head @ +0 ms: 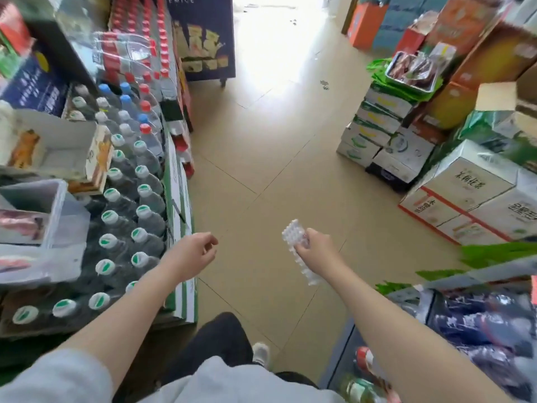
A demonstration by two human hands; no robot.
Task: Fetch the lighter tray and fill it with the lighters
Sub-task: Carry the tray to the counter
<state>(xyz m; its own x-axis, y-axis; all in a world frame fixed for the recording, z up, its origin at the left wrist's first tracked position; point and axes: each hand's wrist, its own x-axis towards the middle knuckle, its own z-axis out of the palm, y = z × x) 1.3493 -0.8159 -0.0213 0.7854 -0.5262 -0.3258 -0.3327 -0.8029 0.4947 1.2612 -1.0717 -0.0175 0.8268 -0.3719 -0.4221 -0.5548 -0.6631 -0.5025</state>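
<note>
Beige floor tiles (261, 158) run between stacked bottled water (128, 199) on the left and blurred cartons (465, 193) on the right, where my right hand (315, 244) pinches a clear, bumpy plastic lighter tray (296, 248), its cells hard to make out, while my left hand (194, 253) hangs loosely curled, empty.

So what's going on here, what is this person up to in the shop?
A person is standing in a shop aisle with both arms held out. The right hand grips a clear plastic lighter tray with rows of empty slots, held out over the tiled floor. The left hand is loosely curled and holds nothing. Packs of bottled water stand to the left and stacked cartons to the right. No lighters are visible, so the tray appears fetched but not yet filled.
</note>
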